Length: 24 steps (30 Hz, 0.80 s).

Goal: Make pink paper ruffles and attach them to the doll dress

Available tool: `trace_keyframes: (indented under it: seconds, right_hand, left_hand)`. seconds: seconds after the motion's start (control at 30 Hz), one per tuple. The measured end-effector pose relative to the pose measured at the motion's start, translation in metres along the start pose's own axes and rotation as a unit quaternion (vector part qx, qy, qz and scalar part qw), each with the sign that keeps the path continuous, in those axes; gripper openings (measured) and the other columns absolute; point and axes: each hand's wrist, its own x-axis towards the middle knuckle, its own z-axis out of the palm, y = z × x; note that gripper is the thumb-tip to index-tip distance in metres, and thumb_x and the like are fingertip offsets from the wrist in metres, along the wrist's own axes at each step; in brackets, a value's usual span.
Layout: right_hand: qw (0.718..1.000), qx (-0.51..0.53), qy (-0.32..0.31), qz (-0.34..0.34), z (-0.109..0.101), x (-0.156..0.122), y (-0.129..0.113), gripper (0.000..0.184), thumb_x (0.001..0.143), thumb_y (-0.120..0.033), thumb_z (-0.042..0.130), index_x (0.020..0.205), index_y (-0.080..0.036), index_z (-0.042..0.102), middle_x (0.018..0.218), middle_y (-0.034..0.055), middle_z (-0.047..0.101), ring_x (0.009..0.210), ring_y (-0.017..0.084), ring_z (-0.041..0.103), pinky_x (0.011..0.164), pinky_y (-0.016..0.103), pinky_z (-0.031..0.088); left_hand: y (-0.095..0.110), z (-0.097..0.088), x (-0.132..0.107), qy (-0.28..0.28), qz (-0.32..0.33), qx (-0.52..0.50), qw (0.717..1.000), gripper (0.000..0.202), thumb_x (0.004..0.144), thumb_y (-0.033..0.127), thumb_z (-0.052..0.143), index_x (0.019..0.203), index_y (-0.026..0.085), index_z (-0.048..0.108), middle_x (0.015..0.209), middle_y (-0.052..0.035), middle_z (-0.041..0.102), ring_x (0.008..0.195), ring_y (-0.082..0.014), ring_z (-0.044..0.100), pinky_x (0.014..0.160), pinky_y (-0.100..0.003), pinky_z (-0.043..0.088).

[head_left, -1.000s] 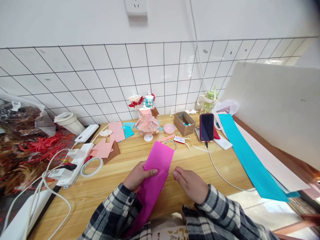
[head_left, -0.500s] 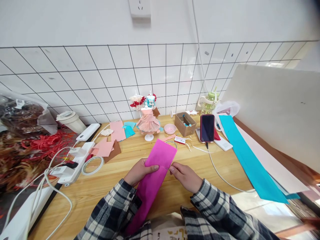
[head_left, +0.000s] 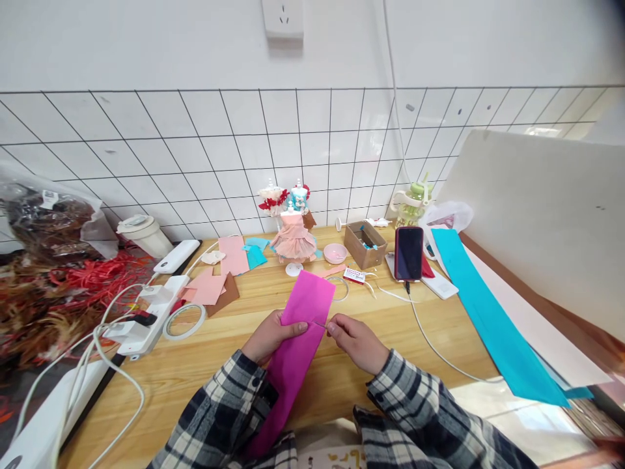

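A long magenta strip, paper or thin fabric (head_left: 308, 293), slants up from my lap over the table's front edge. My left hand (head_left: 272, 335) grips its left side, thumb lying on top. At the strip's right edge, my right hand (head_left: 355, 337) pinches a thin, dark, pin-like tool (head_left: 320, 324) between thumb and fingertips. The tool's tip rests over the magenta surface; whether it goes through cannot be made out. Just beyond the strip stands a small dress form in a pink crepe dress (head_left: 293, 238), with two more dressed forms behind it.
Pink sheets (head_left: 208, 286), a tape roll (head_left: 184, 322) and a power strip (head_left: 151, 312) with cables lie left. A pink bowl (head_left: 335, 253), cardboard box (head_left: 365, 244), propped phone (head_left: 409, 253) and green-lidded bottle (head_left: 414, 202) stand at the back. Teal strips (head_left: 502, 319) lie right.
The magenta strip's top has swung slightly left, uncovering more of a ring on the table. My right hand has shifted a little left with the tool. The camera view has turned slightly.
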Motion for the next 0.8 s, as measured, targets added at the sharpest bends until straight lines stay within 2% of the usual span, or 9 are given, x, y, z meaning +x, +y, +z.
trace_keyframes:
  seconds: [0.3,0.47,0.6,0.7,0.8]
  right_hand:
    - [0.999,0.022,-0.037,-0.03,-0.001,0.006,-0.004,0.045,0.094,-0.057,0.036,0.084,-0.018,0.056,0.066,-0.0024,0.049,0.064,0.012,0.044,0.061,0.025,0.035]
    - [0.999,0.008,-0.035,-0.026,0.0,0.013,-0.007,0.046,0.093,-0.058,0.037,0.082,-0.018,0.056,0.068,-0.0017,0.05,0.065,0.012,0.044,0.062,0.025,0.035]
    - [0.998,0.035,-0.033,-0.038,0.003,0.014,-0.01,0.044,0.093,-0.058,0.038,0.082,-0.019,0.055,0.068,-0.0019,0.048,0.066,0.012,0.043,0.063,0.025,0.035]
    - [0.995,0.092,-0.028,-0.012,0.008,0.014,-0.009,0.045,0.087,-0.063,0.044,0.077,-0.019,0.052,0.065,-0.0035,0.042,0.061,0.011,0.037,0.058,0.025,0.033]
    - [0.98,0.184,-0.043,0.058,0.011,0.012,-0.009,0.048,0.079,-0.069,0.051,0.075,-0.021,0.045,0.057,-0.0071,0.034,0.052,0.009,0.029,0.048,0.023,0.025]
  left_hand:
    - [-0.002,-0.006,0.001,-0.019,-0.016,-0.041,0.999,0.039,0.057,0.032,0.088,0.088,0.012,0.074,0.083,-0.0059,0.076,0.068,-0.0158,0.066,0.068,-0.025,0.049]
    - [0.001,-0.006,-0.001,-0.012,0.0,-0.007,1.0,0.038,0.061,0.032,0.086,0.092,0.013,0.074,0.087,-0.0051,0.076,0.074,-0.0177,0.068,0.073,-0.027,0.05]
    - [0.003,-0.005,-0.003,-0.013,0.009,0.015,1.0,0.035,0.064,0.034,0.084,0.091,0.015,0.074,0.087,-0.0034,0.076,0.075,-0.0182,0.068,0.074,-0.027,0.049]
    - [0.002,-0.005,-0.003,-0.009,0.01,0.02,1.0,0.034,0.064,0.034,0.084,0.09,0.015,0.074,0.085,-0.0031,0.076,0.073,-0.0183,0.068,0.073,-0.027,0.049]
    - [0.0,-0.006,-0.003,-0.013,0.006,0.015,1.0,0.034,0.064,0.034,0.084,0.09,0.015,0.075,0.087,-0.0037,0.076,0.074,-0.019,0.068,0.074,-0.028,0.049]
